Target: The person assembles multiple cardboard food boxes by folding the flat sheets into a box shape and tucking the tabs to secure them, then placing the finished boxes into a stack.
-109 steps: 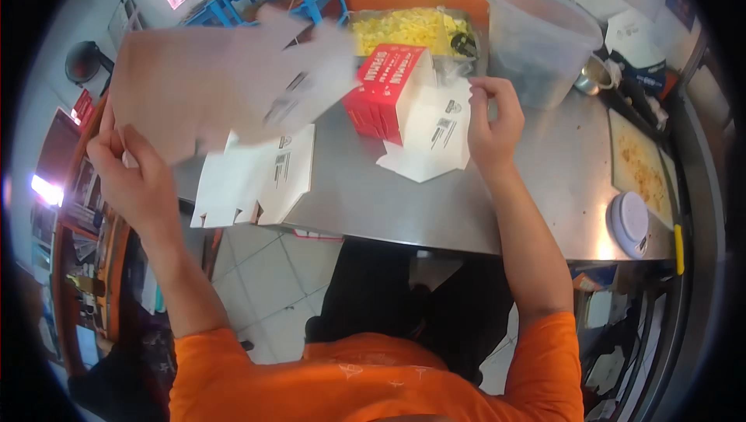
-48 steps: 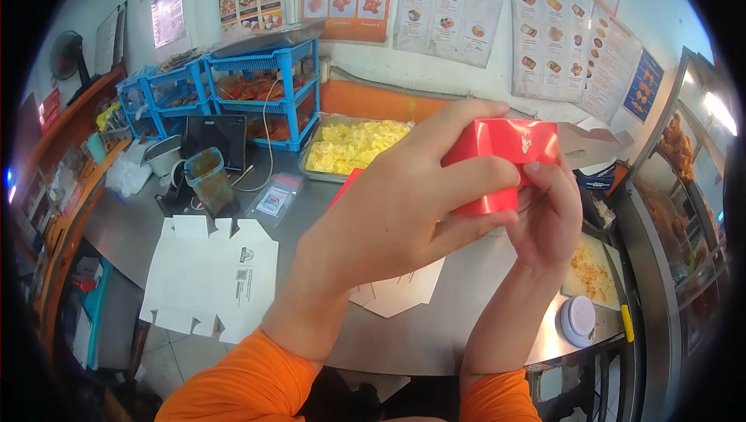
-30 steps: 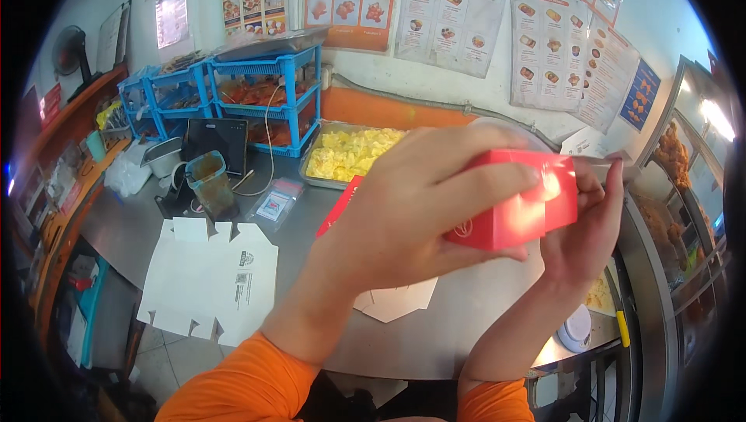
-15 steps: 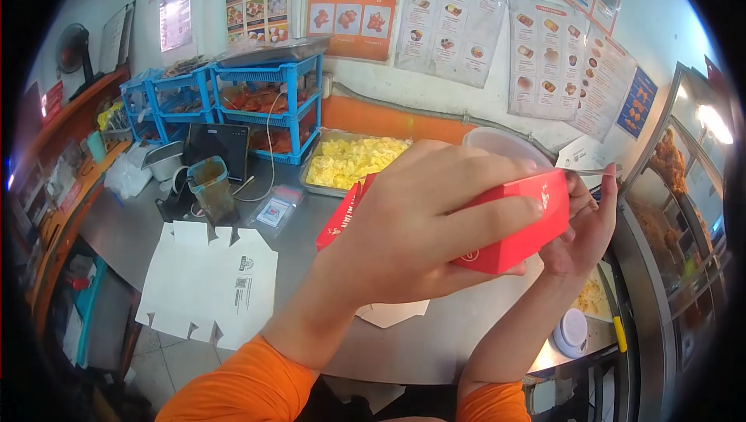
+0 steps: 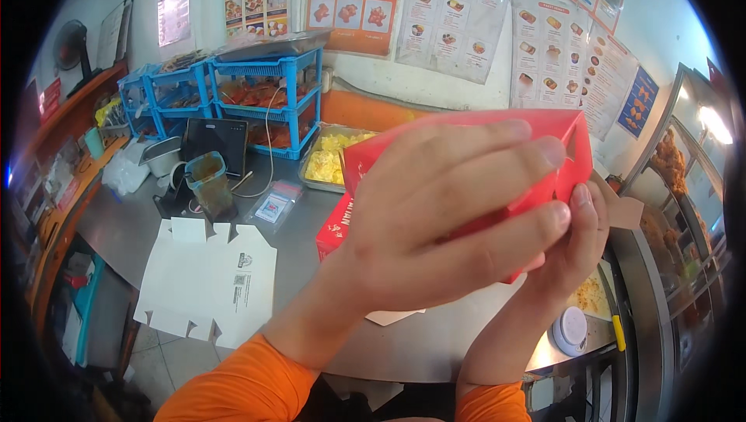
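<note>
Two hands hold a red box (image 5: 576,159) up above the steel counter (image 5: 420,353).

The left hand (image 5: 443,216) lies across the near side of the red box and grips it, fingers a little apart; the right hand (image 5: 584,228) is bent around its right end, with fingertips on the red panel. Lower left of the red box, partly hidden by the left hand, is a second red carton (image 5: 332,234). Farther to its left lies a flat white carton sheet (image 5: 203,278). Behind it, on the left, is a metal tray (image 5: 325,186) of yellow food pieces (image 5: 325,162), and beyond this, blue racks (image 5: 291,115). To its lower right stands a round pale container (image 5: 572,327), near a yellow handle (image 5: 618,333).
</note>
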### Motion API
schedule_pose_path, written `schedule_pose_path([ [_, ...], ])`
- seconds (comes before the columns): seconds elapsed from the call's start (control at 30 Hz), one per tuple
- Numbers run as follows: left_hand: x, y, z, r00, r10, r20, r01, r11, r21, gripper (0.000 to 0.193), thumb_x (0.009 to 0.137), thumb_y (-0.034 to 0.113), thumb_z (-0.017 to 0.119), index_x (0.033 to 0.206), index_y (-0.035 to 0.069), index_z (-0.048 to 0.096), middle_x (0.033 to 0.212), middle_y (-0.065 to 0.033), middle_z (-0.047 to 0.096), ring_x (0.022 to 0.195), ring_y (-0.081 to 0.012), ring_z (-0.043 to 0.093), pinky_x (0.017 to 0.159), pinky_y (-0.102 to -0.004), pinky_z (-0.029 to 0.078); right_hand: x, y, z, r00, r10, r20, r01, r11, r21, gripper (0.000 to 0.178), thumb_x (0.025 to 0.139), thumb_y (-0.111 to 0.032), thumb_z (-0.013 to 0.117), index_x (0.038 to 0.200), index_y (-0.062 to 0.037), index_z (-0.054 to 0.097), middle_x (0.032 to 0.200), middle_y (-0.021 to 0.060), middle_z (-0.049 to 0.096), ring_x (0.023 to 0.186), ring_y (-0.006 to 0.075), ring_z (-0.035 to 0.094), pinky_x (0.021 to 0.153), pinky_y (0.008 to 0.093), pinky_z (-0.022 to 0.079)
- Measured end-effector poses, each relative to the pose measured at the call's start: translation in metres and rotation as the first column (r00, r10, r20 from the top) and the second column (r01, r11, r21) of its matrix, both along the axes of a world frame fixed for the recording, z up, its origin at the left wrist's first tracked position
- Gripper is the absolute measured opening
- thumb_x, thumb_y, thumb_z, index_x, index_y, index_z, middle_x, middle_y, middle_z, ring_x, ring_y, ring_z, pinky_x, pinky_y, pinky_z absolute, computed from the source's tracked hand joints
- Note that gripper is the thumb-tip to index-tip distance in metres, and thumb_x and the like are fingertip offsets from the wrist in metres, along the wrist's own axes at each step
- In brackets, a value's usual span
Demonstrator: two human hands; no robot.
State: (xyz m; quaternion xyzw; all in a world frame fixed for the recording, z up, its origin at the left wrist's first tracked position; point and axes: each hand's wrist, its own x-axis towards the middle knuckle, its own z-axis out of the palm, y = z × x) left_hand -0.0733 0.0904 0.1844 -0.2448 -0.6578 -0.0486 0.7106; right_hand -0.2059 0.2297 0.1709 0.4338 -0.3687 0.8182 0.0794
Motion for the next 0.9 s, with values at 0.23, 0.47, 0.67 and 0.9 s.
schedule_pose_path([
  [0.23,-0.005,0.007,-0.004,0.997,0.063,-0.049,-0.066,0.996,-0.052,0.033,0.088,0.017,0.085,0.117,0.02,0.071,0.135,-0.0104,0.069,0.12,-0.0356,0.07,0.092,-0.0434,0.061,0.003,-0.002,-0.001,0.916,0.35,0.195,-0.347,0.936,-0.051,0.031,0.107,-0.025,0.054,0.111,0.0038,0.064,0.076,0.0038,0.062,0.056,0.0047,0.043,0.052,0.021,0.035],
  [0.47,-0.004,0.005,-0.005,0.997,0.07,-0.022,-0.071,0.997,-0.038,0.03,0.09,0.02,0.083,0.117,0.019,0.071,0.135,-0.009,0.069,0.122,-0.0364,0.07,0.094,-0.046,0.06,0.01,-0.004,0.001,0.873,0.416,0.253,-0.42,0.907,-0.043,0.03,0.108,-0.026,0.05,0.112,0.0014,0.063,0.07,0.0,0.055,0.054,0.0033,0.04,0.055,0.0199,0.034],
  [0.67,-0.006,0.001,-0.004,0.998,0.054,-0.012,-0.055,0.998,-0.034,0.035,0.088,0.023,0.086,0.119,0.019,0.07,0.136,-0.0106,0.069,0.12,-0.0372,0.071,0.093,-0.0468,0.06,0.011,-0.005,0.006,0.829,0.478,0.29,-0.453,0.878,-0.155,0.029,0.109,-0.027,0.048,0.103,-0.0029,0.062,0.065,-0.0023,0.05,0.058,0.0038,0.044,0.058,0.0207,0.037],
  [0.9,-0.004,0.01,-0.007,0.998,0.054,-0.02,-0.054,0.998,-0.014,0.043,0.086,0.023,0.089,0.123,0.021,0.069,0.14,-0.0103,0.066,0.121,-0.0366,0.07,0.097,-0.0467,0.059,0.024,-0.004,0.005,0.831,0.504,0.234,-0.507,0.86,-0.055,0.03,0.11,-0.028,0.048,0.097,-0.0041,0.061,0.063,-0.0027,0.049,0.058,0.0055,0.045,0.057,0.0216,0.036],
])
